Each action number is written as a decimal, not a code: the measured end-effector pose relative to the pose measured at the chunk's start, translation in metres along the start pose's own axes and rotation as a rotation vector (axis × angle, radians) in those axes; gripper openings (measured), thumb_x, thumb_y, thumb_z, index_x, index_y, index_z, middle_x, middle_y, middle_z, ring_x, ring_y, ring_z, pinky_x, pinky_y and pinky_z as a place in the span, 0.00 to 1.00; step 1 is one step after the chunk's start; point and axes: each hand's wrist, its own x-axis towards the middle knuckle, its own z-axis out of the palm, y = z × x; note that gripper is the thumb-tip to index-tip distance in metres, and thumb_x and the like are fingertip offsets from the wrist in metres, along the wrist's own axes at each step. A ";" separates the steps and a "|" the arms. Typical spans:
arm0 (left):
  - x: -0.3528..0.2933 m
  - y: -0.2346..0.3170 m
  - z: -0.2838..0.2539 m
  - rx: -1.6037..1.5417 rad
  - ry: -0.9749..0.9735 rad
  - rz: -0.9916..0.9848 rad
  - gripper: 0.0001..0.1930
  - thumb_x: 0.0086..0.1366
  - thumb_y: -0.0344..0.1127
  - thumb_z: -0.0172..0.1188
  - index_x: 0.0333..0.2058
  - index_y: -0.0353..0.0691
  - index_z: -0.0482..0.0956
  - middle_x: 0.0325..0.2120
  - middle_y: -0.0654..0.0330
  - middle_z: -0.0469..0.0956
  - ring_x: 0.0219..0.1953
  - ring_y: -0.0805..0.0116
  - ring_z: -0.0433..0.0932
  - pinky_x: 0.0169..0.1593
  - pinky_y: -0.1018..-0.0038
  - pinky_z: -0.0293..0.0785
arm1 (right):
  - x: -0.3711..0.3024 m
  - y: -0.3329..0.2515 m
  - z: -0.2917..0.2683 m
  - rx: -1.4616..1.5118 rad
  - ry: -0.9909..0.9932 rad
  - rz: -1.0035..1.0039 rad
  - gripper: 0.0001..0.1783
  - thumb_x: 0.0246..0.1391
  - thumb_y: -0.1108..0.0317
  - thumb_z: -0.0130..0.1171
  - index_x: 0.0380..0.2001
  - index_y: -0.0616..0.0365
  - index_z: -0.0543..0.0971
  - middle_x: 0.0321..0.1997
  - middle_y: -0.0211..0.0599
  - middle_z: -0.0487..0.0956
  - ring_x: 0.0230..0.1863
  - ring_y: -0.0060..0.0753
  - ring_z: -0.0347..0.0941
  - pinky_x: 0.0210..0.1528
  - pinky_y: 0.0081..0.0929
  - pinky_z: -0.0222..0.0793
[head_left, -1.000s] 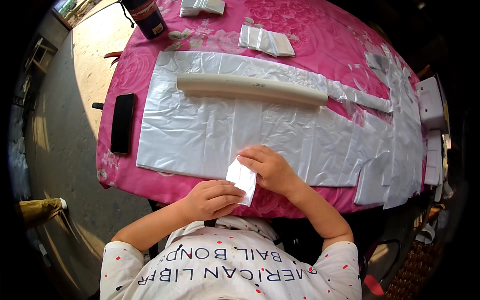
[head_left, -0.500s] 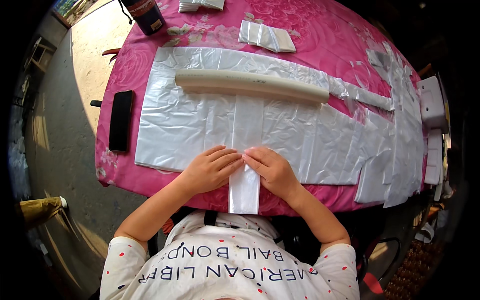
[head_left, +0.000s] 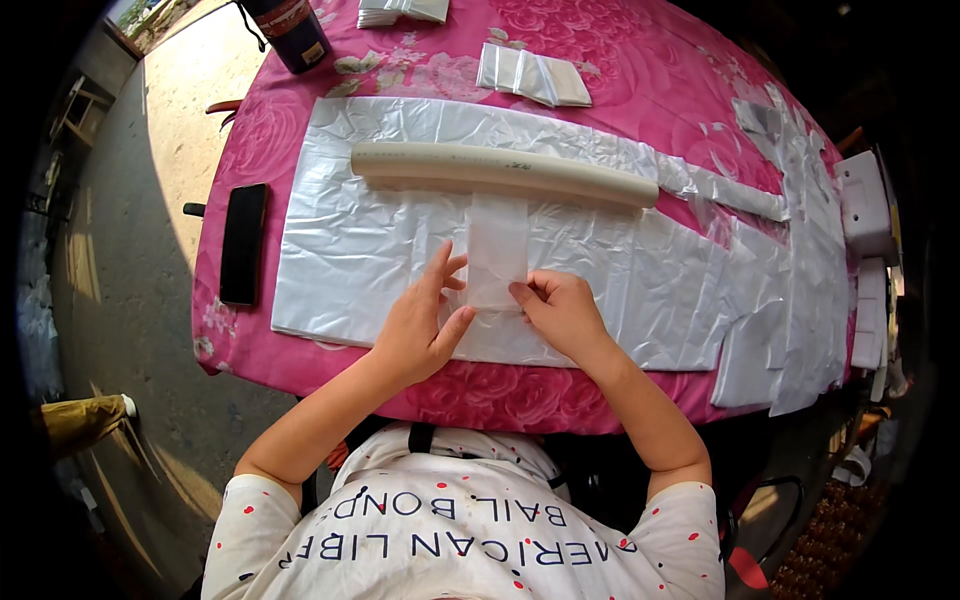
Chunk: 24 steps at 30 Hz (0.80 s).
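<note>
Pink-clothed table [head_left: 510, 395] (rose-patterned), plastic sheets [head_left: 350, 270], phone [head_left: 245, 245]

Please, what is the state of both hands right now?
Left hand: open, thumb and fingers apart, beside the white strip.
Right hand: closed, pinching the strip's lower right corner.

Dark lettering [head_left: 455, 548] across white shirt [head_left: 400, 570], small print [head_left: 518, 167] on tube [head_left: 590, 183]

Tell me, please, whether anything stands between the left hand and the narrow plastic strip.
Nothing visible stands between the left hand and the narrow plastic strip: the hand is spread beside the strip's left edge. The right hand is at the opposite edge, and the pale tube lies at the strip's far end, not between.
</note>
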 end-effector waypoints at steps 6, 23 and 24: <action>-0.001 -0.004 0.012 0.571 -0.108 0.327 0.41 0.59 0.53 0.50 0.61 0.26 0.48 0.62 0.43 0.50 0.64 0.50 0.49 0.64 0.59 0.44 | 0.017 -0.010 -0.008 -0.005 -0.136 0.230 0.13 0.54 0.65 0.56 0.26 0.66 0.77 0.19 0.30 0.75 0.19 0.18 0.72 0.23 0.19 0.66; 0.024 0.001 0.021 0.804 -0.069 0.301 0.30 0.48 0.33 0.56 0.51 0.26 0.64 0.51 0.47 0.68 0.53 0.57 0.67 0.55 0.64 0.61 | 0.033 0.008 -0.029 -0.641 -0.085 -0.940 0.28 0.35 0.78 0.57 0.47 0.60 0.72 0.48 0.44 0.72 0.50 0.44 0.68 0.52 0.37 0.66; 0.026 0.001 0.021 0.832 -0.079 0.307 0.29 0.48 0.31 0.56 0.51 0.27 0.65 0.50 0.47 0.69 0.53 0.58 0.68 0.53 0.65 0.62 | 0.034 0.008 -0.033 -0.642 -0.099 -0.902 0.28 0.35 0.79 0.56 0.46 0.61 0.73 0.48 0.43 0.72 0.50 0.44 0.68 0.52 0.36 0.66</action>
